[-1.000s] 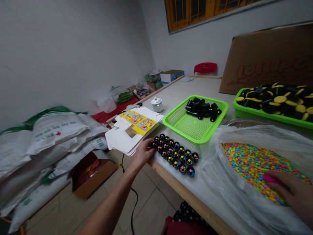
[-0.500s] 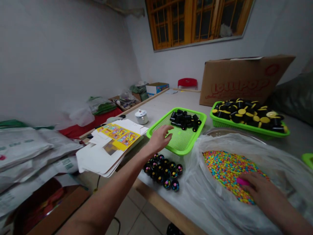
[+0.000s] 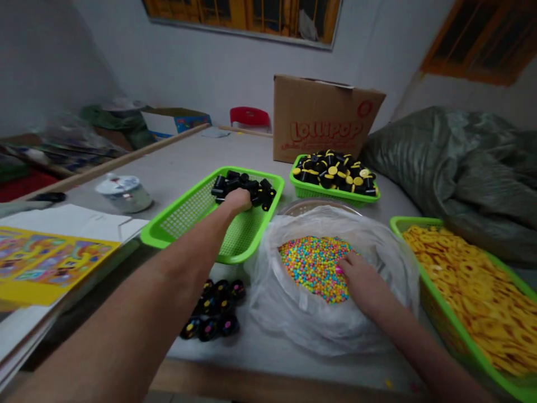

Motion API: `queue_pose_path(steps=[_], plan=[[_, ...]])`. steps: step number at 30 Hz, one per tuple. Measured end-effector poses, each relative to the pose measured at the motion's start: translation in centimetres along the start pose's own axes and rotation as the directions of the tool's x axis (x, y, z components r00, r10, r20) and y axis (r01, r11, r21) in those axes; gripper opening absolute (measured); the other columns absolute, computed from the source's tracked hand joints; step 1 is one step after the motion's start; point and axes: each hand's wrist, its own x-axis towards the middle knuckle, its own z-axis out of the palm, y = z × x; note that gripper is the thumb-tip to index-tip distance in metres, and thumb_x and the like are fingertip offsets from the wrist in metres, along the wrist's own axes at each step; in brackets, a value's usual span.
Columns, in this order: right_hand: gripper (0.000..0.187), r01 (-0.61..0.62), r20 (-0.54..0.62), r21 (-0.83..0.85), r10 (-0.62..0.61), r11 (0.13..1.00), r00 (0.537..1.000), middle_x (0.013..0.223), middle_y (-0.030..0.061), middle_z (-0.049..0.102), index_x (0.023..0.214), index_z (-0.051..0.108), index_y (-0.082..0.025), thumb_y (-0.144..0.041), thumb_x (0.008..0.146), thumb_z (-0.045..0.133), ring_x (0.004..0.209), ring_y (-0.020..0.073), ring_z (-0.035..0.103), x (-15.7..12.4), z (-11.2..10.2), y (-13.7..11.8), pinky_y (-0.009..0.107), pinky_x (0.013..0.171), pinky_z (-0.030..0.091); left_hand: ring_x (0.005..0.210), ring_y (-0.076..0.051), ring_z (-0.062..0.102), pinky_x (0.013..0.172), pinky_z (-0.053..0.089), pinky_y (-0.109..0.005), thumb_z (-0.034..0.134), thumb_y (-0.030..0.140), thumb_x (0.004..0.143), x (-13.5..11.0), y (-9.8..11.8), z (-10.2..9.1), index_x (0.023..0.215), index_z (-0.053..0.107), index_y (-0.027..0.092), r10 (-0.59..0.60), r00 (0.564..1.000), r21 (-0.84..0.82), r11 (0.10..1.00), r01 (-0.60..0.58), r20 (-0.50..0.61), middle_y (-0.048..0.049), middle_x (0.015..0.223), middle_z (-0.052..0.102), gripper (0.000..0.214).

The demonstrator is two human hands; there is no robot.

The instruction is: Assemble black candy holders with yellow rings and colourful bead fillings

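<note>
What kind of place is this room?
It looks like a small workroom for sweets, though I can't be sure. There's a heap of colourful little balls, lots of black-and-yellow pieces in a green basket, and a big cardboard box printed "Lollipop".

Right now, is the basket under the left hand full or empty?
Neither: the basket is partly filled. Black containers bunch at its far end; nearer, it's bare.
</note>
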Motion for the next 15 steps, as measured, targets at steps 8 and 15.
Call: queue_pose_path(steps=[8, 15], plan=[[0.030, 0.048, 0.101, 0.477, -0.110, 0.878, 0.989, 0.081, 0.0047, 0.065, 0.077, 0.068, -0.018, 0.003, 0.066, 0.051, 0.080, 0.0175, 0.059, 2.6, 0.8, -2.8, 0.028, 0.074, 0.043, 0.073, -0.021, 0.063, 0.068, 0.050, -0.031, 0.070, 0.017, 0.063, -2.6, -0.1, -2.4, 0.090, 0.065, 0.009, -0.058, 0.996, -0.107, 0.993, 0.051, -0.061, -0.0051, 0.072, 0.064, 0.029], [0.026, -0.025, 0.085, 0.701, -0.049, 0.713, 0.995, 0.073, -0.0020, 0.068, 0.089, 0.067, -0.019, -0.008, 0.067, 0.061, 0.065, 0.0124, 0.062, 3.1, 1.9, -3.4, 0.023, 0.060, 0.049, 0.076, -0.016, 0.062, 0.076, 0.053, -0.035, 0.074, 0.028, 0.061, -11.7, 3.8, -3.8, 0.109, 0.061, 0.016, 0.134, 0.987, -0.789, 0.596, -0.147, -0.083, -0.0024, 0.087, 0.065, 0.052]])
